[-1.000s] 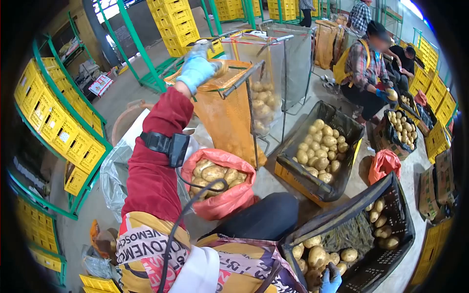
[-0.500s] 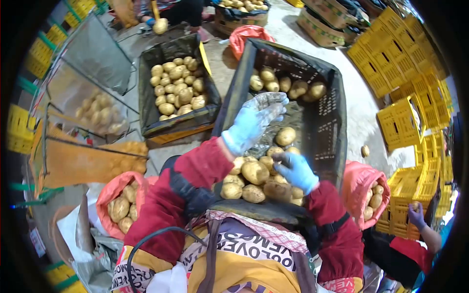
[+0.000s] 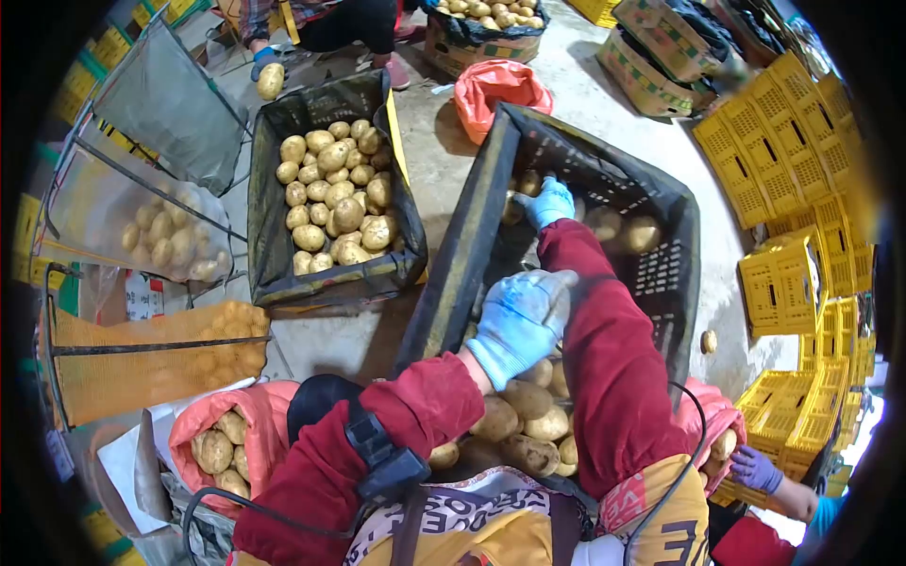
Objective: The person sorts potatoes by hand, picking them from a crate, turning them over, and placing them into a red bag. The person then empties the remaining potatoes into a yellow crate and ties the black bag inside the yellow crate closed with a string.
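Fingers (image 3: 552, 203) of right hand curled over potatoes (image 3: 528, 415) in black crate (image 3: 604, 170); left fingers (image 3: 543, 288) open, empty.

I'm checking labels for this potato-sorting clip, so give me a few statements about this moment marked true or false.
1. The right hand reaches to the far end of the black crate. True.
2. Both hands are bare. False: both wear blue gloves.
3. The left hand hovers above the near potatoes. True.
4. The pink sack at lower left is empty. False: it holds potatoes.
5. The stacked crates on the right are green. False: they are yellow.
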The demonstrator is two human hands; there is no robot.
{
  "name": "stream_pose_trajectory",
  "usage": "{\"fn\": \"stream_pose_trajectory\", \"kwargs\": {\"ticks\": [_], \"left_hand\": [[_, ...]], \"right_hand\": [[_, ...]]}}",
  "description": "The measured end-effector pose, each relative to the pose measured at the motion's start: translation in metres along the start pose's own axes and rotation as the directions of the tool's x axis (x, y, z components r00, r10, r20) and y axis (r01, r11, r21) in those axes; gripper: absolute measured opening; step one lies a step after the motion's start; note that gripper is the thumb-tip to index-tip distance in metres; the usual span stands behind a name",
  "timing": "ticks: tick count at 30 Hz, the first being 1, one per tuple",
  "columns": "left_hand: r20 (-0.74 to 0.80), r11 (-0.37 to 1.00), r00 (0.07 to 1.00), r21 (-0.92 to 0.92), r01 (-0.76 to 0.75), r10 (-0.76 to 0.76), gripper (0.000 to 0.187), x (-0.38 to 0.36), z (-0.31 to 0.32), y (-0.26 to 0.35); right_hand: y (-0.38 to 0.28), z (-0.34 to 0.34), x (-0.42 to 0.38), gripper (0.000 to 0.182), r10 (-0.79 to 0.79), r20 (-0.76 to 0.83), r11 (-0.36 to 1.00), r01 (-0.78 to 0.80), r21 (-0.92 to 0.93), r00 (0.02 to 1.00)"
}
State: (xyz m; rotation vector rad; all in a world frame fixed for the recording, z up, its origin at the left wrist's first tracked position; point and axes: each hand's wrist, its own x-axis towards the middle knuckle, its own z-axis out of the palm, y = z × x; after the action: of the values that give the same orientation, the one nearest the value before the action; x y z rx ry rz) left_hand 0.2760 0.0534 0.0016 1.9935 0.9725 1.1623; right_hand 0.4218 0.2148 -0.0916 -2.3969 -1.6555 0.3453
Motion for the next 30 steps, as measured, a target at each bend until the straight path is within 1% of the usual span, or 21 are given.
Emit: {"fn": "stream_pose_trajectory", "kwargs": {"ticks": [1, 3, 4, 5, 6, 7, 8, 9, 11, 13, 16, 17, 18, 19, 20, 21, 23, 24, 27, 29, 30], "left_hand": [[0.018, 0.999, 0.999, 0.016, 0.034, -0.035, 0.016, -0.001, 0.000, 0.000], [0.006, 0.999, 0.999, 0.022, 0.049, -0.049, 0.018, -0.002, 0.001, -0.003], [0.009, 0.997, 0.997, 0.018, 0.072, -0.072, 0.018, -0.002, 0.000, -0.003], [0.010, 0.996, 0.996, 0.009, 0.091, -0.091, 0.018, -0.001, -0.001, -0.002], [0.000, 0.994, 0.994, -0.009, 0.105, -0.105, 0.020, -0.001, 0.001, -0.005], [-0.026, 0.995, 0.995, -0.032, 0.093, -0.094, 0.020, -0.001, 0.002, -0.008], [0.018, 0.987, 0.987, -0.027, 0.160, -0.160, 0.021, 0.002, -0.003, -0.003], [0.073, 0.975, 0.973, -0.018, 0.222, -0.220, 0.021, 0.005, -0.007, 0.003], [0.021, 0.986, 0.987, -0.047, 0.159, -0.158, 0.020, 0.002, 0.001, -0.004], [0.039, 0.986, 0.987, 0.066, 0.156, -0.159, 0.020, -0.002, 0.009, -0.017], [0.161, 0.994, 0.981, 0.005, 0.106, -0.106, 0.021, -0.007, 0.018, -0.035], [0.455, 0.850, 0.814, -0.197, 0.488, -0.361, 0.026, -0.005, 0.012, -0.024], [0.659, 0.718, 0.665, -0.267, 0.643, -0.351, 0.031, -0.007, 0.006, -0.012], [0.824, 0.553, 0.490, -0.276, 0.787, -0.286, 0.037, -0.010, -0.001, 0.002], [0.899, 0.542, 0.375, -0.204, 0.815, -0.226, 0.048, -0.015, -0.004, 0.015], [0.942, 0.542, 0.332, -0.258, 0.800, -0.042, 0.055, -0.021, -0.002, 0.024], [0.950, 0.404, 0.313, -0.293, 0.866, 0.019, 0.062, -0.041, 0.004, 0.033], [0.887, 0.371, 0.460, -0.439, 0.819, 0.035, 0.069, -0.053, 0.014, 0.040], [0.863, 0.376, 0.496, -0.494, 0.784, 0.099, 0.071, -0.056, 0.019, 0.045], [0.891, 0.405, 0.451, -0.431, 0.806, 0.049, 0.071, -0.059, 0.021, 0.039], [0.870, 0.485, 0.494, -0.439, 0.757, 0.017, 0.070, -0.061, 0.024, 0.037]], "right_hand": [[-0.001, 0.005, 0.004, 0.076, 0.000, -0.044, 1.000, 0.000, 0.015, 0.999], [0.020, 0.024, 0.014, 0.071, -0.018, -0.035, 0.955, 0.027, 0.295, 0.999], [0.045, 0.056, 0.026, 0.061, 0.015, -0.076, 0.767, 0.037, 0.640, 0.997], [0.028, 0.008, -0.020, 0.055, 0.047, 0.101, 0.326, -0.111, 0.939, 0.994], [0.052, 0.019, -0.021, 0.045, -0.063, 0.140, -0.029, -0.142, 0.989, 0.988], [0.053, -0.013, -0.057, 0.046, -0.228, 0.393, -0.418, -0.454, 0.787, 0.891], [0.052, -0.039, -0.089, 0.051, -0.213, 0.284, -0.457, -0.353, 0.817, 0.935], [0.071, -0.051, -0.111, 0.052, -0.377, 0.311, -0.543, -0.481, 0.689, 0.872], [0.079, -0.087, -0.165, 0.054, -0.335, 0.353, -0.637, -0.486, 0.598, 0.874], [0.082, -0.119, -0.217, 0.057, -0.311, 0.405, -0.686, -0.499, 0.530, 0.859], [0.095, -0.136, -0.273, 0.062, -0.300, 0.389, -0.637, -0.487, 0.598, 0.871], [0.100, -0.138, -0.287, 0.062, -0.280, 0.374, -0.583, -0.466, 0.666, 0.884], [0.104, -0.143, -0.302, 0.060, -0.255, 0.273, -0.430, -0.362, 0.827, 0.928], [0.105, -0.147, -0.314, 0.060, -0.252, 0.167, -0.255, -0.232, 0.939, 0.953], [0.099, -0.142, -0.321, 0.066, -0.106, 0.021, -0.015, -0.022, 1.000, 0.994], [0.102, -0.139, -0.328, 0.073, -0.125, -0.081, 0.134, 0.097, 0.986, 0.989], [0.117, -0.127, -0.335, 0.078, -0.238, -0.283, 0.503, 0.367, 0.783, 0.929], [0.122, -0.125, -0.338, 0.078, -0.237, -0.288, 0.495, 0.370, 0.786, 0.928], [0.123, -0.124, -0.344, 0.081, -0.258, -0.329, 0.539, 0.418, 0.732, 0.908], [0.123, -0.118, -0.341, 0.084, -0.195, -0.160, 0.217, 0.202, 0.955, 0.968], [0.128, -0.117, -0.337, 0.082, -0.192, -0.116, 0.356, 0.180, 0.917, 0.974]]}}
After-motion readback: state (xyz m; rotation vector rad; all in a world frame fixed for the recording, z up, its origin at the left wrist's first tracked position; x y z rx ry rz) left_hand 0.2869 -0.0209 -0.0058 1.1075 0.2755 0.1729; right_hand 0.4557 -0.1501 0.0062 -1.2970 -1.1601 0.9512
